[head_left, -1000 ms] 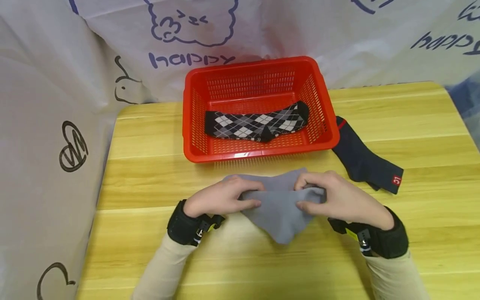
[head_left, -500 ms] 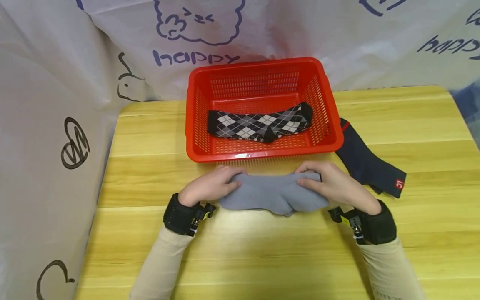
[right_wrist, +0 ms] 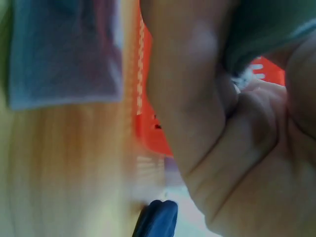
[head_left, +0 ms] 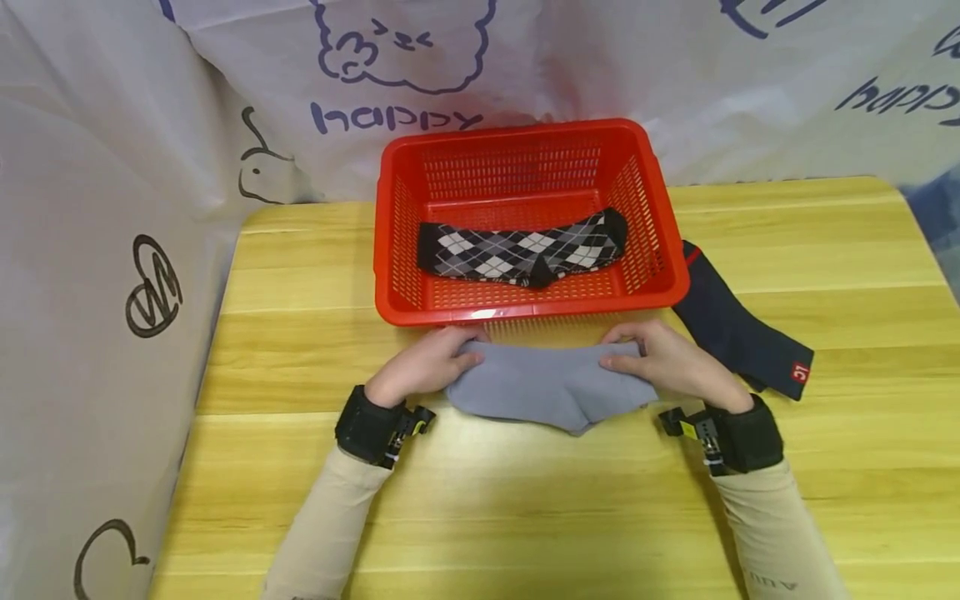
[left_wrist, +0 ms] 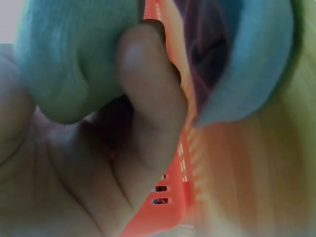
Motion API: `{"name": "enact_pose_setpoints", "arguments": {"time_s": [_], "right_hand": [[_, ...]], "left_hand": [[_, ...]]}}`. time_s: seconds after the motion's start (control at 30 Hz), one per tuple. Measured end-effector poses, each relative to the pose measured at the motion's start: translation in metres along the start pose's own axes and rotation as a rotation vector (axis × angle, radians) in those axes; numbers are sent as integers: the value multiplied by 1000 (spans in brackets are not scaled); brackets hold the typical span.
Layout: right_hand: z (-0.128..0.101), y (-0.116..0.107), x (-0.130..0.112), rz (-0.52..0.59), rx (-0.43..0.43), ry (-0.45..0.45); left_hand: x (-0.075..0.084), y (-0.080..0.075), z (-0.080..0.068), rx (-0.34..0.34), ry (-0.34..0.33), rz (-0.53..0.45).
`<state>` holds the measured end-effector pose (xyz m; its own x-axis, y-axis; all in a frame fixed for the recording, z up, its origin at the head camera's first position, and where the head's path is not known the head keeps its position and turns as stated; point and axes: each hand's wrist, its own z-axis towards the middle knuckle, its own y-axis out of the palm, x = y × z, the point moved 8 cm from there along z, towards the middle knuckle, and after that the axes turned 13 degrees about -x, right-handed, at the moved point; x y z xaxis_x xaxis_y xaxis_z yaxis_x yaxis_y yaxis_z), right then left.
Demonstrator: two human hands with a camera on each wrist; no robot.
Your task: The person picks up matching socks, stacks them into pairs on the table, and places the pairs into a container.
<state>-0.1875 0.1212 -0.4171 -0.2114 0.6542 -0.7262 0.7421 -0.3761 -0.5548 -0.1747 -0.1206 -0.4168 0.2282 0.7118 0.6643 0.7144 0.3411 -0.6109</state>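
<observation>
A grey sock (head_left: 532, 383) is stretched out sideways in front of the basket, its heel pointing toward the person. My left hand (head_left: 431, 362) pinches its left end between thumb and fingers. At the other end my right hand (head_left: 663, 358) pinches the upper edge the same way. Close up in the left wrist view, the sock's fabric (left_wrist: 79, 54) runs between thumb and fingers, and a second layer hangs beside it. From the right wrist, a hanging flap of the sock (right_wrist: 64, 59) shows over the wooden table.
Behind the hands stands a red plastic basket (head_left: 525, 312) with a black-and-white argyle sock (head_left: 517, 250) inside. A dark navy sock (head_left: 738, 321) with a red tag lies right of the basket on the wooden table (head_left: 525, 517). White sheeting with drawings hangs behind.
The grey sock, earlier folded over and bunched with its tip pointing down, is now spread out flat sideways. My hands have moved apart and slightly farther forward toward the basket.
</observation>
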Motion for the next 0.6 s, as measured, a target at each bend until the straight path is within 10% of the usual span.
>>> {"name": "enact_pose_setpoints", "arguments": {"time_s": [0.6], "right_hand": [[7,1,23,23,-6,84]], "left_hand": [[-5,7,4,-29,-44,25]]}}
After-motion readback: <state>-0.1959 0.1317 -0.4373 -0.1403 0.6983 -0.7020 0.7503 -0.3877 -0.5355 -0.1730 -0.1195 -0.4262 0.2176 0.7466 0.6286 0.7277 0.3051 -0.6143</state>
